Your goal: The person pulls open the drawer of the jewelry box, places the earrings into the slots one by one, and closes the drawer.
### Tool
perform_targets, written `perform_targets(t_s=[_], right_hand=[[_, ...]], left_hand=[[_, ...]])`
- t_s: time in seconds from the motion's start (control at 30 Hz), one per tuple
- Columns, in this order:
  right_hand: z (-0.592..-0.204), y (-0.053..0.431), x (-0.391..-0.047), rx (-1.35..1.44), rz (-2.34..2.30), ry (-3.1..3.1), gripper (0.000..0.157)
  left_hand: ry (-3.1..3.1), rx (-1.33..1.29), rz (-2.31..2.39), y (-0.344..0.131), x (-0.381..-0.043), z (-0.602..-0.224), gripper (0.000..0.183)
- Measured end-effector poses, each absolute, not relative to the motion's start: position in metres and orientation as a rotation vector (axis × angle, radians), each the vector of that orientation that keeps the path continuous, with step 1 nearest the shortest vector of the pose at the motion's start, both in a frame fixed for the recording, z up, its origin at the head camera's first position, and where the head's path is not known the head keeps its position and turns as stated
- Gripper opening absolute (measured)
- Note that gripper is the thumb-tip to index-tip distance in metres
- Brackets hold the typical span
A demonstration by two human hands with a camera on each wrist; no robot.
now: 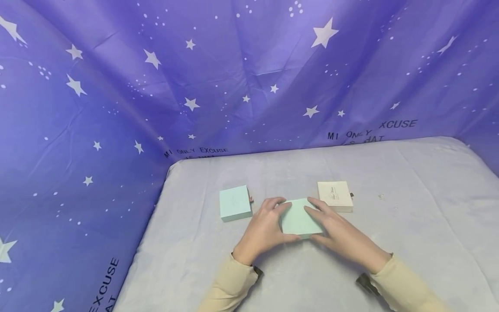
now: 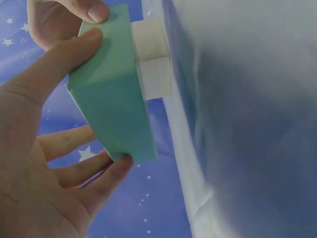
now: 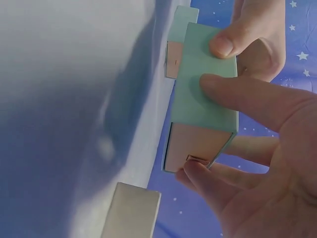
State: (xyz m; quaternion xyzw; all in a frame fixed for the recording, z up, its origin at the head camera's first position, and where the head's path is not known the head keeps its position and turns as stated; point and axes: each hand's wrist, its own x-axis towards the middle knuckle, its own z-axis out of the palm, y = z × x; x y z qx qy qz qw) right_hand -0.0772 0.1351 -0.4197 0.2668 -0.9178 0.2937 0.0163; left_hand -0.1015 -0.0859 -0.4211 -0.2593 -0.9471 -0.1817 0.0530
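Observation:
Both hands hold a mint-green drawer box (image 1: 300, 219) between them, over the middle of the table. My left hand (image 1: 263, 227) grips its left part, thumb on the near face and fingertips at the end and far side in the left wrist view. My right hand (image 1: 341, 232) grips the right part, its thumb beside the other thumb. In the right wrist view the box's pinkish drawer end (image 3: 185, 141) faces that palm and looks pushed in. A right fingertip touches the small pull tab (image 3: 198, 159) there. The box's underside is hidden.
A second mint box (image 1: 235, 203) with a pinkish tab lies to the left. A cream box (image 1: 335, 196) with dark print and a dark tab lies behind the right hand. Small clear bits (image 1: 381, 196) lie farther right. A purple star-patterned curtain (image 1: 249, 78) borders the pale cloth-covered table (image 1: 425, 216).

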Motion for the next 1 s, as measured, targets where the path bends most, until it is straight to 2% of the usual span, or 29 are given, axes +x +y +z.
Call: perform_targets(t_s=[0.23, 0.87, 1.0], right_hand=[[-0.43, 0.135, -0.069, 0.833, 0.887, -2.838, 0.066], [-0.44, 0.141, -0.066, 0.846, 0.853, -2.837, 0.066], [-0.435, 0.143, -0.071, 0.819, 0.902, -2.874, 0.061]], left_hand=[[-2.917, -0.816, -0.548, -0.084, -0.099, -0.431, 0.091], [-2.945, -0.88, -0.497, -0.077, -0.097, -0.437, 0.086], [-2.966, -0.865, -0.514, -0.076, -0.097, -0.437, 0.086]])
